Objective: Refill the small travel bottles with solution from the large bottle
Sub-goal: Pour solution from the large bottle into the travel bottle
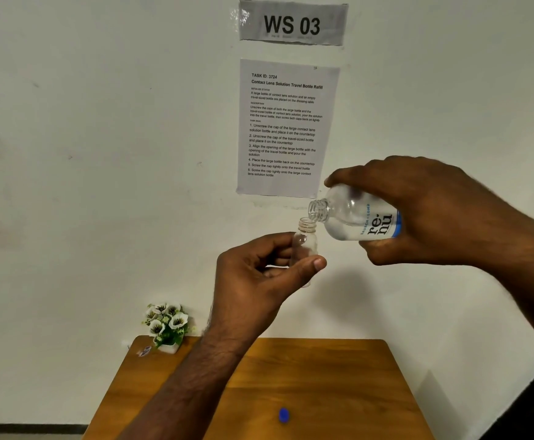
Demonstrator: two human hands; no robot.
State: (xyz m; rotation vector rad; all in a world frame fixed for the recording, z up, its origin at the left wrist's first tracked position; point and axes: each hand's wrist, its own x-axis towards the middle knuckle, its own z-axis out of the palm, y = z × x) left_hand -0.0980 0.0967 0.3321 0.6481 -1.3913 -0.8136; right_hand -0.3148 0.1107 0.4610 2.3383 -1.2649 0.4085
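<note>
Hands both grip: your right hand wraps the large bottle, smooth and probably slippery; your left hand pinches the light travel bottle mid-body.

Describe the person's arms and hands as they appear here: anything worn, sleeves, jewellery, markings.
Both forearms are bare, with no sleeve in view. The left hand and right hand wear no gloves, and no rings, watch or wristband show on them. The left forearm has visible hair. No markings or bandages can be seen.
</note>
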